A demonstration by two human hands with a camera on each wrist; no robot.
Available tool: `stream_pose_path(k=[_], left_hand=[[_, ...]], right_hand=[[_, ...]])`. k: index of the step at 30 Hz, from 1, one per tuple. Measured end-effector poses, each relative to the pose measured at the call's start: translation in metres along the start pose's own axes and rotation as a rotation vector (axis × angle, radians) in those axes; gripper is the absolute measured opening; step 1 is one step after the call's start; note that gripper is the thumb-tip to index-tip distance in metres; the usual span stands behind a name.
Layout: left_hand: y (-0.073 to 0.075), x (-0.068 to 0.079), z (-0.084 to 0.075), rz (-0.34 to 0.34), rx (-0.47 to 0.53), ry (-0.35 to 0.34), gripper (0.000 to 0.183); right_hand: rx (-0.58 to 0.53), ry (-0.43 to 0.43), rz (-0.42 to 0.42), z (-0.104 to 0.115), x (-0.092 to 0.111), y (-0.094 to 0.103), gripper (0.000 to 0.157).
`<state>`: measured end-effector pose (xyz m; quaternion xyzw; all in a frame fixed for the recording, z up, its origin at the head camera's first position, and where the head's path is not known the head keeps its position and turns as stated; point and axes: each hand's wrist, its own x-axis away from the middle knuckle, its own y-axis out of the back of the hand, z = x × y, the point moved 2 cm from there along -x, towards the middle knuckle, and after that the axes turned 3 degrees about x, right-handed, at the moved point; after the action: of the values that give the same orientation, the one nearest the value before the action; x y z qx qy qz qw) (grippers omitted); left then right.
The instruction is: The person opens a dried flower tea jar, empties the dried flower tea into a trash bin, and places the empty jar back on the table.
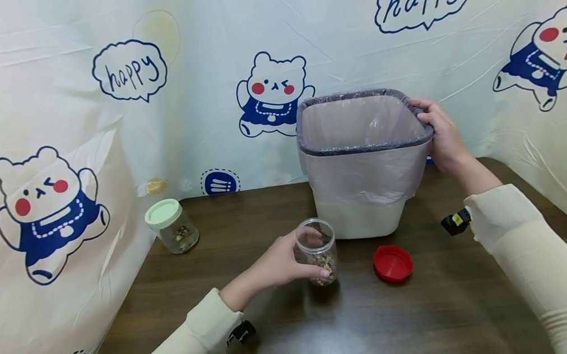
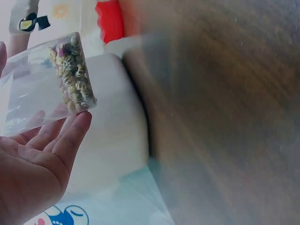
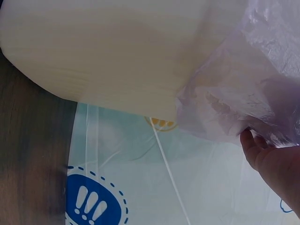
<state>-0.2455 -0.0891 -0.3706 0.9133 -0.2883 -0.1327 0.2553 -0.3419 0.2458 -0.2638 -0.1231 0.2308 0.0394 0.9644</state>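
Note:
My left hand (image 1: 280, 263) grips a clear, lidless jar (image 1: 327, 254), thumb on the near side and fingers around the back. Dried flower buds (image 2: 72, 77), yellowish-green with some pink, fill its lower part. The jar is upright, close over the table in front of a white trash bin (image 1: 358, 220). At the bin's right rim, my right hand (image 1: 443, 134) holds the edge over the turned-down purple-grey liner bag (image 1: 359, 175). In the right wrist view the fingertips (image 3: 247, 139) press into the liner's folds. A red screw lid (image 1: 393, 264) lies right of the jar.
A second clear jar (image 1: 181, 237) with a light green lid (image 1: 163, 211) stands at the table's left edge. The dark wooden table (image 1: 357, 328) meets a printed curtain (image 1: 206, 105) at the back and sides. Black wrist cameras sit on both cuffs.

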Motion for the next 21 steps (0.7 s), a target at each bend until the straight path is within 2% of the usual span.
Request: stream_pose_path(k=[12, 21], left_hand=[[0.030, 0.000, -0.008, -0.150, -0.041, 0.005, 0.062], [0.048, 0.000, -0.014, -0.221, 0.109, 0.060, 0.061]], right_hand=[[0.051, -0.020, -0.034, -0.002, 0.000, 0.002, 0.034], [0.058, -0.022, -0.027, 0.000, 0.000, 0.003, 0.034]])
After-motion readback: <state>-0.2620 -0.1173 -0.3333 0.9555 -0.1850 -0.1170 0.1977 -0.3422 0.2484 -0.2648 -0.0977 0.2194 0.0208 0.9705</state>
